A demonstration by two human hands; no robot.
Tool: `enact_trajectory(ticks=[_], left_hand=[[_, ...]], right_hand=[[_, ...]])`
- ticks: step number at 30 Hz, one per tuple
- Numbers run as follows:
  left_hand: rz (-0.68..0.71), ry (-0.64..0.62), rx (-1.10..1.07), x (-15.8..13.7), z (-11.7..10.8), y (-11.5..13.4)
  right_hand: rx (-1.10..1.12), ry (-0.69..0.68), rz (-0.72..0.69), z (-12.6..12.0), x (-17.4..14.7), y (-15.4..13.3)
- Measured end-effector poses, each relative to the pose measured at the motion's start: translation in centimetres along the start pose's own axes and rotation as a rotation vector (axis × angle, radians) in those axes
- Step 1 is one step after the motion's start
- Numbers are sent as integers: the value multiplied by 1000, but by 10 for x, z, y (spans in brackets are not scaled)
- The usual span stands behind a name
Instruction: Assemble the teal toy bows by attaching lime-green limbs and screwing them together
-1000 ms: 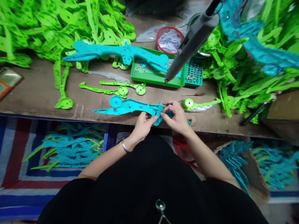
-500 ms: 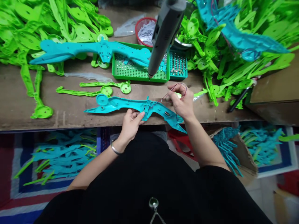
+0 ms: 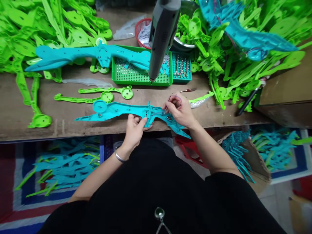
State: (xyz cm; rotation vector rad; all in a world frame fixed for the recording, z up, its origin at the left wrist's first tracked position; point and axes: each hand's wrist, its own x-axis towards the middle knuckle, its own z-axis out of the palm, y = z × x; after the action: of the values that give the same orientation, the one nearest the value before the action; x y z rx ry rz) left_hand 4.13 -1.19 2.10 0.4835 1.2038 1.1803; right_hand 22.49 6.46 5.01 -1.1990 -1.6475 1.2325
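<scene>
A long blue plastic shell half (image 3: 117, 110), bow-shaped with its hollow side up, lies along the bench's front edge. My left hand (image 3: 135, 128) grips it near the middle, thumb on top beside a small upright post. Over the shell's right arm is my right hand (image 3: 179, 110), its fingers pinched on a thin dark red wire (image 3: 179, 97) that loops above the knuckles. A small dark coil-like part (image 3: 169, 118) sits in the shell just below the right fingers. The wire's ends are hidden by the hand and shell.
A grey electric screwdriver (image 3: 163, 42) hangs over a green tray (image 3: 141, 81) of small parts. A blue screw tray (image 3: 181, 66) adjoins it. Another blue shell (image 3: 73, 55) lies behind. Green parts (image 3: 80, 35) heap at both sides; a thin screwdriver (image 3: 188, 90) rests on the bench.
My right hand has moved down and left, closer to the shell, and the wire loop is drawn in. The thin screwdriver has come into sight. My left hand keeps its hold.
</scene>
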Motion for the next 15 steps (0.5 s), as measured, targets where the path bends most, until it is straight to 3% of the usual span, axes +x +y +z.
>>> enact_trajectory(ticks=[2, 6, 8, 15], left_hand=[[2, 7, -7, 0, 1, 0], [-8, -7, -19, -1, 2, 0], [-27, -9, -29, -2, 3, 1], [-40, 24, -47, -1, 8, 2]], right_hand=[[-30, -97, -13, 0, -1, 0], [-254, 4, -117, 2, 0, 0], [-328, -30, -143, 3, 1, 0], [-273, -143, -283, 6, -1, -3]])
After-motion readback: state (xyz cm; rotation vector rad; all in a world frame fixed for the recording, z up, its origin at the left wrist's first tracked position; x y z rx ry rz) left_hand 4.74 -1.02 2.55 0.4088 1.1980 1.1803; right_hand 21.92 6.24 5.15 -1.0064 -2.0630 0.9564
